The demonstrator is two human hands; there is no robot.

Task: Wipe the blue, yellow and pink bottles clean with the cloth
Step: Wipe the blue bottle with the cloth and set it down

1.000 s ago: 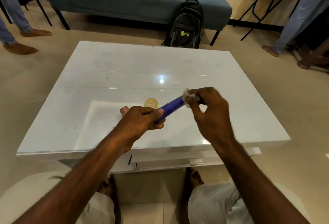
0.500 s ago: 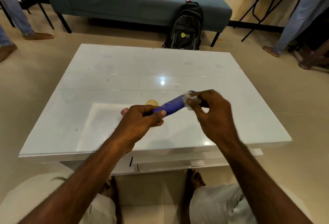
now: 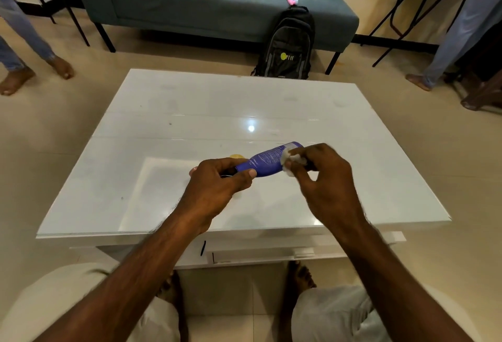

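My left hand [image 3: 217, 189] grips the near end of the blue bottle [image 3: 267, 159], which lies almost level above the white table [image 3: 190, 113], its far end pointing right and away. My right hand [image 3: 323, 176] pinches a small white cloth [image 3: 289, 159] against the bottle's far part. Behind my left hand only the top of the yellow bottle [image 3: 237, 156] shows. A sliver of the pink bottle [image 3: 192, 171] peeks out at the left edge of my left hand; the rest is hidden.
A black backpack [image 3: 288, 48] leans on a teal sofa [image 3: 217, 2] beyond the table. Other people's legs and bare feet stand at the far left [image 3: 32, 67] and far right [image 3: 445, 51]. My knees sit below the table's near edge.
The cloth has slid from the bottle's far tip down onto its side. The bottle now lies flatter, and the yellow and pink bottles are more hidden by my left hand.
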